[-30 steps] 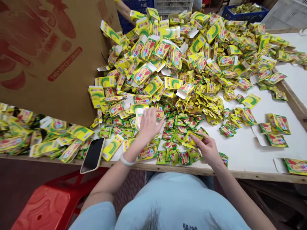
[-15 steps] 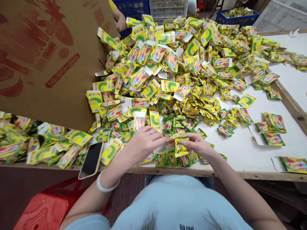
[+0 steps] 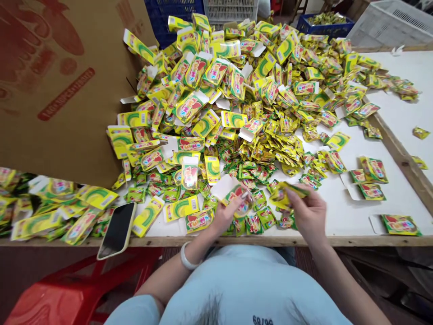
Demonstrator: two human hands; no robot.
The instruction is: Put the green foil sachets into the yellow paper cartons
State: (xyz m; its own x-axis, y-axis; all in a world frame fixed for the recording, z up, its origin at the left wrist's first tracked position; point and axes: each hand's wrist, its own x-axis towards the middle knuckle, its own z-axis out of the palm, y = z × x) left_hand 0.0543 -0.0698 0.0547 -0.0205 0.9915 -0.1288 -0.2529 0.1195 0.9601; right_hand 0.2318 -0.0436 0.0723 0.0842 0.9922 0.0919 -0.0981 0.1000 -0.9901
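Observation:
My left hand grips a small candy box, its white flap sticking up and its printed side slightly blurred. To the right, my right hand pinches yellow and green candy sachets between thumb and fingers, apart from the box. How many sachets it holds I cannot tell. Under and between the hands lie loose green sachets. Another box rests flat on the table left of my left hand, and an upright-lying box with its white flap out is just beyond.
A large heap of candy boxes and sachets covers the table's middle and back. At left stands a big carton. A phone overhangs the front edge above a red stool. A wooden strip crosses the white tabletop at right.
My left hand has come back toward me and now holds a box. My right hand has moved right with sachets. The other person's hand behind the carton has left view.

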